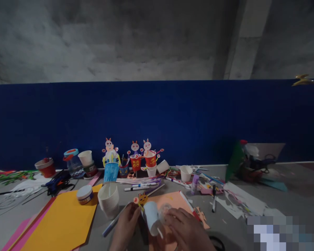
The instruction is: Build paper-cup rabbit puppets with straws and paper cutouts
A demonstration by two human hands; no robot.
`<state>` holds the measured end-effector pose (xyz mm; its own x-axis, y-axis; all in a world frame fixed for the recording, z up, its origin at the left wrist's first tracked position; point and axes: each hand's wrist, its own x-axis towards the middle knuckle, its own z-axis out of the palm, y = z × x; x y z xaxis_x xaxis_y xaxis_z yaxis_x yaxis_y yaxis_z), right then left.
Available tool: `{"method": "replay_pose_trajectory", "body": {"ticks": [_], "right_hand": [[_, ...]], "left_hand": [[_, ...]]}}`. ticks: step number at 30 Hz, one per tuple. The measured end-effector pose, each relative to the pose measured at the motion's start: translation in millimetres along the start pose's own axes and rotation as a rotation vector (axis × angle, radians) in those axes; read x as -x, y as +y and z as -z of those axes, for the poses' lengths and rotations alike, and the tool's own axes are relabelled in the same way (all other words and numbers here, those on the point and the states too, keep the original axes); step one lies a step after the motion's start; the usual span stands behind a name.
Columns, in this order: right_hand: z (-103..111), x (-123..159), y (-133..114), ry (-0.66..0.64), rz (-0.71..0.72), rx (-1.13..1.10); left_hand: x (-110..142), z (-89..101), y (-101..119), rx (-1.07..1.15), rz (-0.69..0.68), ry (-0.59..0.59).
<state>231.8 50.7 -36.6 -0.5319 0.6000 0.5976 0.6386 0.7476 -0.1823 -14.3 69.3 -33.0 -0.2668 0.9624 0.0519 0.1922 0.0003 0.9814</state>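
A white paper cup lies tilted between my hands, with a thin white stick at its lower end. Beyond its far end shows an orange paper animal head with pointed ears, and a small round paper paw beside it. My left hand is closed in a pinch by the paw, at the figure's yellow arm. My right hand curls its fingers over a clear round object right of the cup; its kind is unclear. Orange paper lies underneath.
A stack of white cups, a lidded jar and yellow paper are to the left. Finished-looking cup figures stand along the blue partition. Markers, a glue stick and paper scraps lie around.
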Motion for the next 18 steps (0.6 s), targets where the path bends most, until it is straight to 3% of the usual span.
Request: {"method": "replay_pose_trajectory", "body": {"ticks": [3,6,9,11,13,15,18], "right_hand": [[-12,1,2,0.065,0.017,0.031],[-12,-2,-2,0.183,0.096,0.066],[-2,-6,-11,0.190,0.187,0.077],[8,-7,-16,0.173,0.229,0.080],[17,-5,-20,0.174,0.241,0.003],[27,-3,-21,0.161,0.209,-0.140],[42,-1,-22,0.230,-0.004,-0.404]], "left_hand": [[8,15.9,14,-0.120,-0.083,0.025],[19,23.3,26,-0.306,-0.302,0.088],[30,15.3,30,-0.347,-0.566,-0.121],[37,4.6,27,-0.257,-0.637,-0.274],[46,-5.9,24,-0.122,-0.567,-0.314],[55,-13.1,26,0.031,-0.406,-0.294],[67,-17.5,38,0.216,-0.185,-0.245]]}}
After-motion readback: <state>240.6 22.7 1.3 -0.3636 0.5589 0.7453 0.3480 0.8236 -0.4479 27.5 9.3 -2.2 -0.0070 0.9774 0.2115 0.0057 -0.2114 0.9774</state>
